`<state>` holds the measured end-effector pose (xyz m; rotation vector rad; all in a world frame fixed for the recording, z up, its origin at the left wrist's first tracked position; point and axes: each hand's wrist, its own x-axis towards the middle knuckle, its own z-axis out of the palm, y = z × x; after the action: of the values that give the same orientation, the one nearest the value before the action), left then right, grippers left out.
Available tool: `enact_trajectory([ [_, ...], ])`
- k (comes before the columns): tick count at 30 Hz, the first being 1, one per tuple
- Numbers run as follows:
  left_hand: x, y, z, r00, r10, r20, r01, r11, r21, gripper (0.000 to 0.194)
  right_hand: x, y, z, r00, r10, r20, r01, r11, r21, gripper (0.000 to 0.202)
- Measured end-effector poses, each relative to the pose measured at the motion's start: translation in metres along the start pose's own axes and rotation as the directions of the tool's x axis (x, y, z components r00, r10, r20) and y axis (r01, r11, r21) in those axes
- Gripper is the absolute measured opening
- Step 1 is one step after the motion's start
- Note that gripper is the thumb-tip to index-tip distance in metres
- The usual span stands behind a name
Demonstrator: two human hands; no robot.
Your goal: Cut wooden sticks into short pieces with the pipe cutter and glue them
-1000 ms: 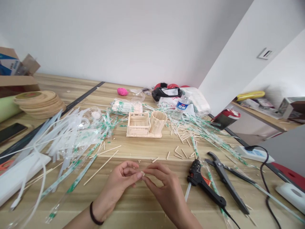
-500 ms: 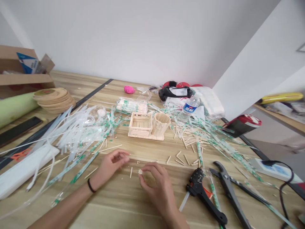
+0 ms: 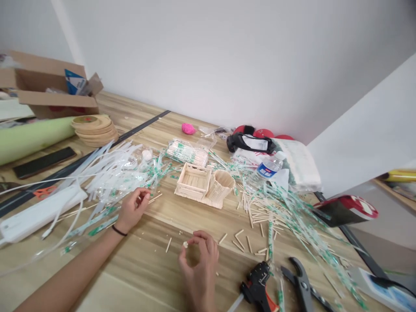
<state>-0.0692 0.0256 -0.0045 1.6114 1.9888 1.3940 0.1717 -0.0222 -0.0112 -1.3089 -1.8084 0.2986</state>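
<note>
My right hand (image 3: 202, 256) pinches a small pale cluster, like short stick ends bunched into a flower shape (image 3: 185, 245), between thumb and forefinger above the table. My left hand (image 3: 132, 210), with a dark band at the wrist, hovers at the left with loosely bent fingers and a gap inside the thumb; I see nothing held. Near its fingertips lies a thin wooden stick (image 3: 156, 198). A short stick (image 3: 168, 245) and tiny crumbs lie between the hands. Beyond them stands a stick-built piece with a square open box (image 3: 194, 181) and a round cup (image 3: 221, 185) on one base.
A glue gun (image 3: 256, 281) and black-handled cutters (image 3: 302, 281) lie front right. Loose sticks (image 3: 260, 212) and green-white wrappers (image 3: 312, 229) spread behind them, near a water bottle (image 3: 268, 167). Glue sticks (image 3: 110, 173), a white power strip (image 3: 42, 212) and a cardboard box (image 3: 58, 99) fill the left.
My left hand has moved left, away from the right hand, towards the long stick. My right hand still pinches the small cluster. The view has shifted and tilted.
</note>
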Motion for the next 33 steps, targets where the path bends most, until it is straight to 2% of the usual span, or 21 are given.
enact_trajectory([
  [8, 0.001, 0.004, 0.005, 0.998, -0.022, -0.054, 0.026, 0.996, 0.085, 0.015, -0.001, 0.002, 0.000, 0.999, 0.037, -0.008, -0.037, 0.998, -0.041, 0.011],
  [15, 0.003, 0.009, 0.007, 0.991, -0.013, -0.135, 0.028, 0.994, 0.108, 0.009, 0.000, -0.003, -0.005, 0.999, -0.043, 0.012, 0.044, 0.995, -0.089, 0.013],
  [20, 0.004, 0.011, 0.003, 0.978, 0.012, -0.208, -0.011, 1.000, 0.007, 0.028, 0.003, 0.002, -0.007, 0.997, -0.044, -0.058, 0.037, 0.992, -0.122, 0.014],
  [23, 0.005, 0.023, -0.004, 0.976, 0.032, -0.217, -0.045, 0.998, -0.053, 0.027, 0.010, 0.002, -0.016, 0.994, -0.048, -0.096, 0.034, 0.990, -0.138, 0.014],
  [25, 0.004, 0.042, -0.011, 0.980, 0.027, -0.197, -0.047, 0.994, -0.099, 0.021, 0.020, -0.004, -0.029, 0.991, -0.077, -0.109, 0.062, 0.990, -0.128, 0.013],
  [27, 0.001, 0.068, -0.021, 0.994, 0.016, -0.112, -0.035, 0.986, -0.166, 0.019, 0.033, -0.016, -0.048, 0.986, -0.121, -0.115, 0.109, 0.989, -0.103, 0.013],
  [30, -0.009, 0.115, -0.036, 0.991, -0.009, 0.131, 0.049, 0.952, -0.301, 0.019, 0.051, -0.041, -0.077, 0.976, -0.179, -0.127, 0.172, 0.983, -0.066, 0.015],
  [31, -0.014, 0.129, -0.041, 0.950, -0.100, 0.297, 0.222, 0.883, -0.414, 0.021, 0.054, -0.050, -0.086, 0.972, -0.198, -0.128, 0.191, 0.980, -0.058, 0.017],
  [32, -0.019, 0.142, -0.044, 0.887, -0.150, 0.436, 0.372, 0.792, -0.485, 0.023, 0.057, -0.058, -0.093, 0.967, -0.221, -0.131, 0.215, 0.975, -0.054, 0.018],
  [33, -0.025, 0.153, -0.047, 0.828, -0.170, 0.535, 0.487, 0.690, -0.535, 0.024, 0.058, -0.066, -0.098, 0.961, -0.242, -0.130, 0.238, 0.970, -0.049, 0.020],
])
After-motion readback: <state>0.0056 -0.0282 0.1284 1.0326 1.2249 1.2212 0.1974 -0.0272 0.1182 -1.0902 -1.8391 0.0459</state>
